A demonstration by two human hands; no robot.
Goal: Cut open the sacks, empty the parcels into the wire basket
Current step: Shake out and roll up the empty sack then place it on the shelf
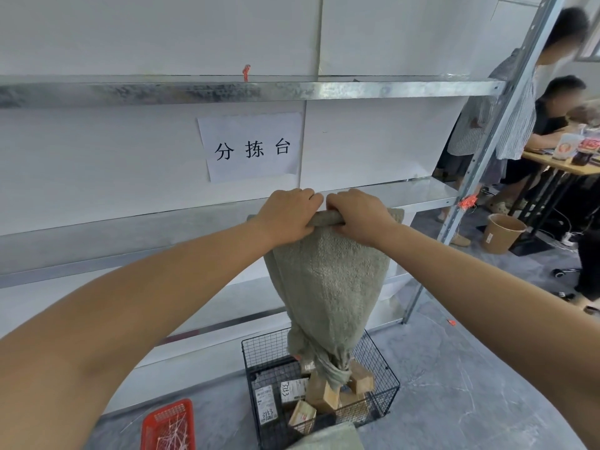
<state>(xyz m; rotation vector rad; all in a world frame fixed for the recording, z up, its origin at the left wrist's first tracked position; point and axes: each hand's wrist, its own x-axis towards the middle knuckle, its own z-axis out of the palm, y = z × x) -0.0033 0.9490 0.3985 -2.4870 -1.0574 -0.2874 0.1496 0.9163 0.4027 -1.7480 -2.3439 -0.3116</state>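
— At centre, entry one: what do the hands hold?
— Left hand (287, 216) and right hand (357, 216), side by side, knuckles nearly touching. Fingers of both are curled tight over the rolled upper edge of one sack (328, 287), thumbs under the roll. Both arms bare, stretched forward.

— Entry two: sack, condition and place?
— Grey-green woven cloth, hanging straight down from the grip toward 6 o'clock. Broad at the top, narrowing to a bunched, twisted lower end. That end hangs inside the rim of the basket (266, 347), just over the parcels (321, 393). Contact with them cannot be told.

— Entry three: basket?
— Black wire, square, on the grey floor at 6 o'clock, near the foot of the rack (194, 92). Contents: several brown cartons, some tilted, and flat packets with white labels toward its 9 o'clock side.

— Other stock on the floor?
— Red tray (168, 427) at 7 o'clock, holding thin white strips. Second cloth (328, 436), grey-green, at the bottom edge, just in front of the basket. Brown tub (503, 232) at 3 o'clock.

— Fixtures?
— Rack: galvanised shelves against a white wall, running 9 to 3 o'clock. White sign (251, 147) with three black characters at 12 o'clock. Orange tie (246, 73) on the upper rail, and another on the upright toward 3 o'clock.

— Anyone else?
— Two people (516, 102) at 2 o'clock, one standing, one seated at a table (552, 164) bearing bottles and cartons.
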